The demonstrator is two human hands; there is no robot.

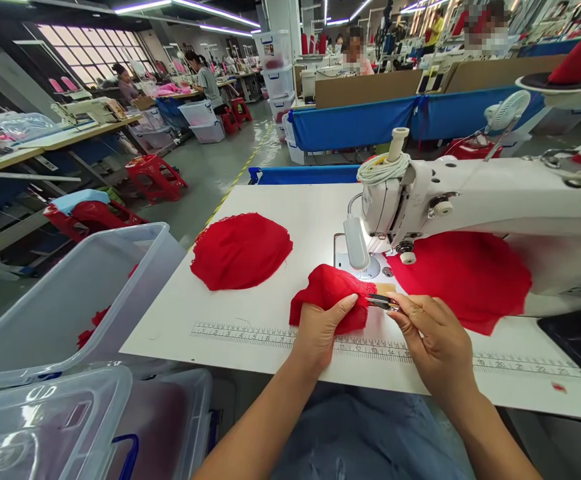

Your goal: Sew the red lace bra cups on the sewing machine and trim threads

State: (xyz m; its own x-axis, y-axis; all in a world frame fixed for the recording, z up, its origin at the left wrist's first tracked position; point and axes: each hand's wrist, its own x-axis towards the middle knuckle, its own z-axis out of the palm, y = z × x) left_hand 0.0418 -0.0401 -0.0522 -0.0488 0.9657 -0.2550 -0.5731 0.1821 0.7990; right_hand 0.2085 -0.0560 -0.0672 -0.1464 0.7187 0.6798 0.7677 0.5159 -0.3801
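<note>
On the white table (180,313), just in front of the sewing machine (495,200), I have both hands at work on a small red cloth (328,290). My left hand (323,327) is closed over the cloth's near edge, fingers curled down on it and thumb lying across the top, pressing the bunched piece to the tabletop. My right hand (433,333) is pinched around a pair of small dark snips (381,302), thumb and forefinger tight on them, the other fingers folded under. The tips point left and meet the cloth's right edge; I cannot tell whether the blades are apart.

The cloth sits just above the printed ruler (240,333) that runs along the table's front, and below the machine's needle plate (370,268). A rounded red stack (240,250) lies well to the left of it, and a wider red stack (463,277) lies under the machine's arm, near my right hand. A clear bin (85,293) stands off the table's left edge.
</note>
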